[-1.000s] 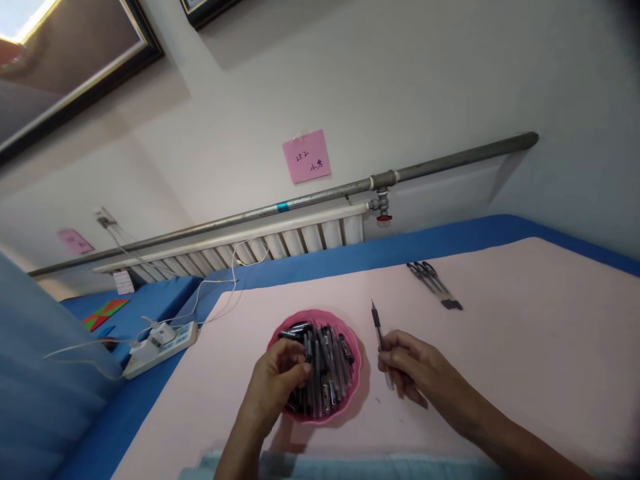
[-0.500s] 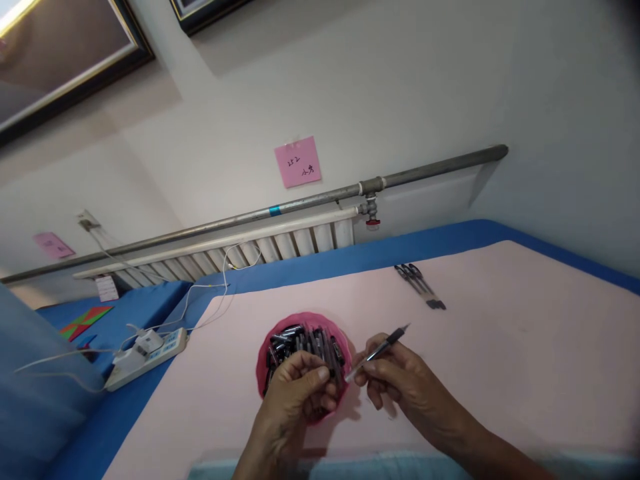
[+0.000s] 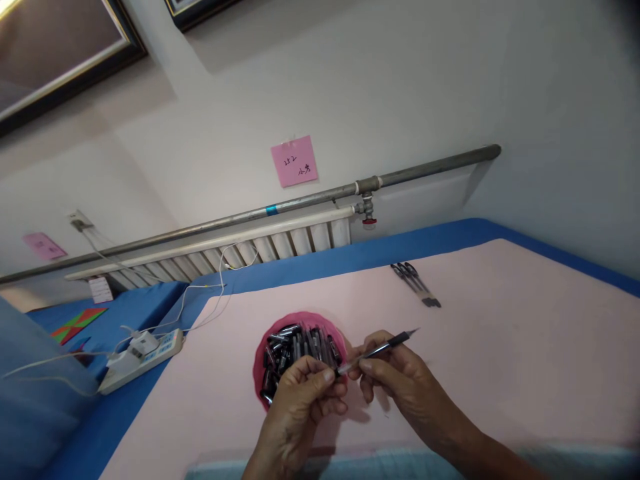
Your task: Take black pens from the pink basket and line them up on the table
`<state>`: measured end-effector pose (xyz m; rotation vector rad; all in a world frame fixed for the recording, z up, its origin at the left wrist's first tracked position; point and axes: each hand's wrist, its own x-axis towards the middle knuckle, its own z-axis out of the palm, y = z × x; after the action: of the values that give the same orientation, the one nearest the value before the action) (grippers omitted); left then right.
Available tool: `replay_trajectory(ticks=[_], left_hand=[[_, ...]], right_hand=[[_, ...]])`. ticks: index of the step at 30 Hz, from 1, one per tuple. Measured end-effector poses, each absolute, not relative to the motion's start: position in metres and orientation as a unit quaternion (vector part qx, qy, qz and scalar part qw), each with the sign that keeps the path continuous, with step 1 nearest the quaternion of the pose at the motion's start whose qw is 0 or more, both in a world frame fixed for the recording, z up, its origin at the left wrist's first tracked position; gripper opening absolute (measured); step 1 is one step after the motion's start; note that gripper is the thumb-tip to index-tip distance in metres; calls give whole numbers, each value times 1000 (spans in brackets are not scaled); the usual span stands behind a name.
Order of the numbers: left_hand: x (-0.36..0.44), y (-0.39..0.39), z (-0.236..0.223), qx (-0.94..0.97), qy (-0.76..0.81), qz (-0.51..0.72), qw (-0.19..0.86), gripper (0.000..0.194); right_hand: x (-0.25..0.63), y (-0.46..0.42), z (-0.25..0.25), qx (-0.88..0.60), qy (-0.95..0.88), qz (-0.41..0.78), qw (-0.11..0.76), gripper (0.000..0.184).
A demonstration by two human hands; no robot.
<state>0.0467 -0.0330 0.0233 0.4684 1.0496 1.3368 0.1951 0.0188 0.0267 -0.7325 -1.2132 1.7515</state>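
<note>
In front of me my right hand (image 3: 395, 373) pinches a pen (image 3: 383, 348) with a clear barrel, a black grip and a bare tip pointing up and to the right. My left hand (image 3: 307, 393) is closed, thumb against forefinger, on a small black pen part (image 3: 337, 371) mostly covered by the fingers. That part meets the clear rear end of the pen; whether it is fitted on cannot be seen. Just behind my left hand stands a pink basket (image 3: 259, 363) holding many loose black and clear pen parts (image 3: 280, 347).
Several pens (image 3: 415, 285) lie side by side on the pink sheet (image 3: 490, 333) at the back right. To the left, a power strip (image 3: 173, 343) with plugs and white cables rests on blue cloth. A pipe (image 3: 430, 170) and radiator (image 3: 300, 241) run along the wall.
My two hands have come together, bringing the pen's rear end to the left fingertips. The pen has turned flatter, and the view has shifted slightly.
</note>
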Motion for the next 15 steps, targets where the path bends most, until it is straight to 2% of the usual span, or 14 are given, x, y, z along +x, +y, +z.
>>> replay_trajectory(ticks=[7,15], left_hand=[[47,-33,23,211,476,578,628,23],[50,-34,23,230,479,612,586,32]], right_hand=[[196,21,28,-289,-521,684,421,14],[193,18,29,-336,-459,706,422,20]])
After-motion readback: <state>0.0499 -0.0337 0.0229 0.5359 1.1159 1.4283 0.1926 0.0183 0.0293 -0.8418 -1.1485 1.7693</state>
